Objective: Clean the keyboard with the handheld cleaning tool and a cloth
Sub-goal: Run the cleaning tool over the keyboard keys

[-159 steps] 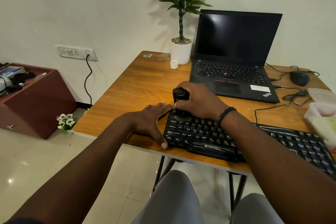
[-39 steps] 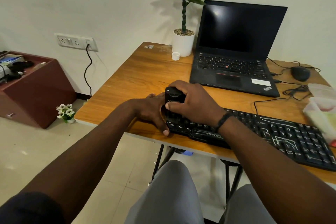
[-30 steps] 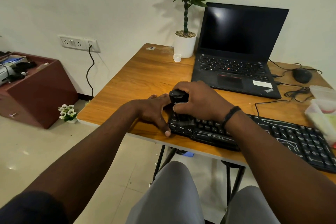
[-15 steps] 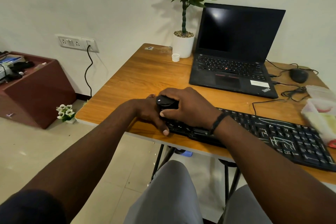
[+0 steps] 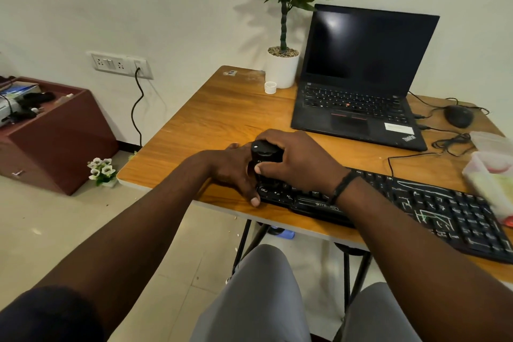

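My right hand (image 5: 298, 164) is wrapped around the black cleaning tool (image 5: 265, 153), holding it upright with its lower end down on the keys at the left end of the keyboard (image 5: 402, 203), which lies along the near edge of the table (image 5: 211, 119). My left hand (image 5: 236, 172) rests against that left end with the thumb reaching down to the front corner, holding nothing but bracing the board. To do this pass well I'd keep the tool upright and pressed lightly, work row by row toward the white-marked keys on the right, and keep the left hand pinning the keyboard so it doesn't slide off the edge.
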